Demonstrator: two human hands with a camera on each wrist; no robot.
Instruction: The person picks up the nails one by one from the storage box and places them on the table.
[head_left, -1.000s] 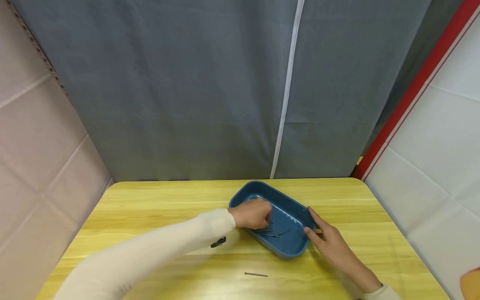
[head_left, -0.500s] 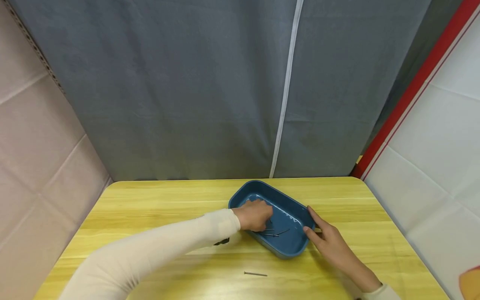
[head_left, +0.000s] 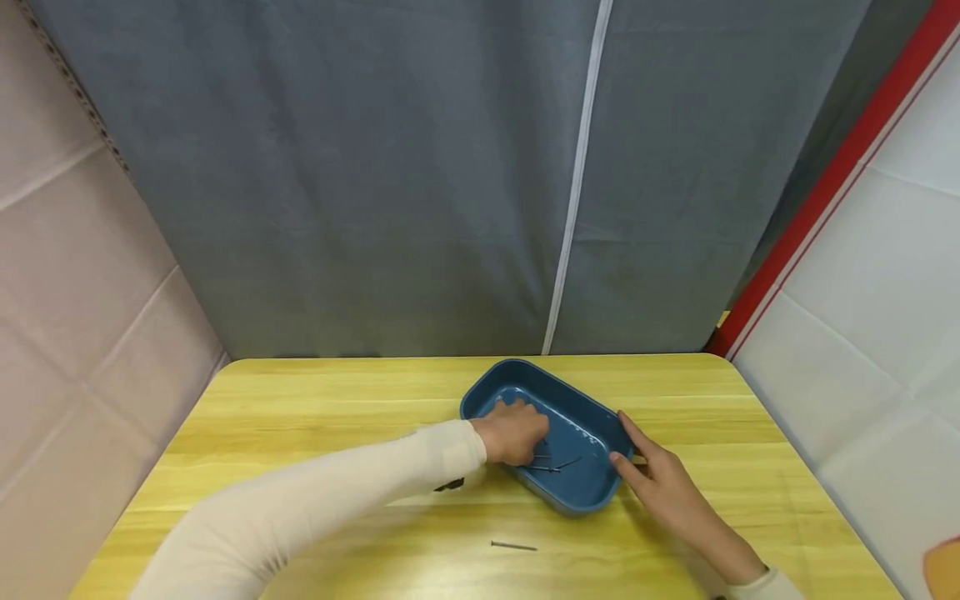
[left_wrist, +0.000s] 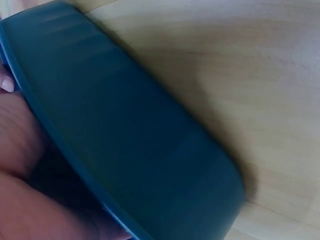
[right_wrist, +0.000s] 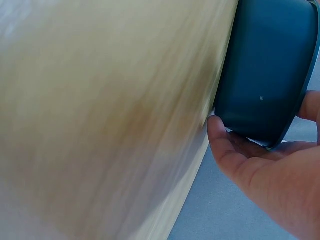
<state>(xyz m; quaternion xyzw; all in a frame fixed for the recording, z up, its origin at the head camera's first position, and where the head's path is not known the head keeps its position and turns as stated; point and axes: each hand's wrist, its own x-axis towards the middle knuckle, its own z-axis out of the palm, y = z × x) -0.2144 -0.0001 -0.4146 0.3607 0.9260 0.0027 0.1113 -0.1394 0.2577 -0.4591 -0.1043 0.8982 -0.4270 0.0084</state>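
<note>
A deep blue rectangular tray [head_left: 588,479] with rounded corners sits at an angle on the table. My left hand [head_left: 512,432] reaches down inside its left half, knuckles up and fingers bent. Its fingertips are hidden, so whether they pinch anything does not show. Several thin nails [head_left: 544,468] lie on the tray floor beside that hand. My right hand [head_left: 663,483] grips the tray's right end, thumb and fingers spread around the corner. In the right wrist view, the fingers [right_wrist: 232,157] curl against the tray's outer wall. The left wrist view shows mostly the tray's outer side [left_wrist: 130,120].
One loose nail [head_left: 513,546] lies on the wooden table [head_left: 337,400] in front of the tray. A grey curtain [head_left: 375,183] hangs behind the table's far edge. White panels [head_left: 885,333] flank the sides. Something orange [head_left: 942,571] shows at the right edge.
My left hand has shifted slightly right and lower inside the tray, with its sleeve following. My right hand and the tray stay in place, as does the loose nail.
</note>
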